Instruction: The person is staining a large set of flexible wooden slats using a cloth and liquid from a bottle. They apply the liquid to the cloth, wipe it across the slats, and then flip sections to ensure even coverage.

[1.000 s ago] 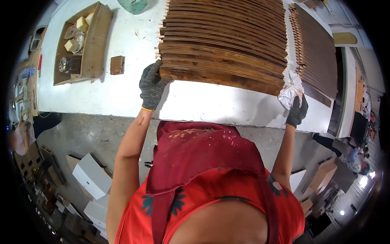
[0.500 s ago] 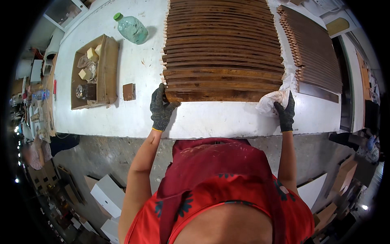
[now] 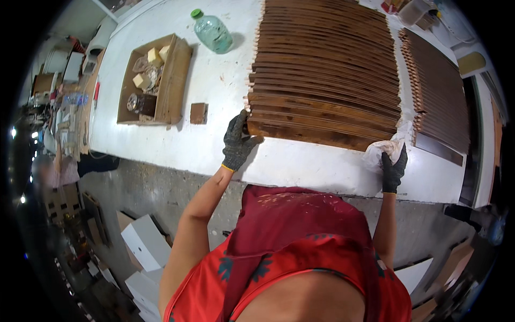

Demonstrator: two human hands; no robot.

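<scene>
My left grip point(image 3: 237, 145), in a dark grey knitted glove with a yellow-edged cuff, spans the near left corner of a row of long, dark brown wooden slats point(image 3: 327, 75) with pale pegs on their left ends. My fingers lie along the slat end and my thumb reaches round to the front; I cannot tell whether they pinch the wood or only brace it. My right grip point(image 3: 394, 174), gloved alike, is closed on a crumpled white cloth point(image 3: 382, 154), bunched at the near right corner of that row.

The slats lie side by side on the white-topped counter point(image 3: 306, 163), straight in front of me. To their right, across a narrow gap, is a second row of greyish-brown slats with pinkish pegs point(image 3: 440, 91).

I judge the step in hand to be cloth work at the right end of the nearest slat, the left end being steadied. The next move calls for light, even pressure through the cloth, and a firm left side so the row doesn't skew.
</scene>
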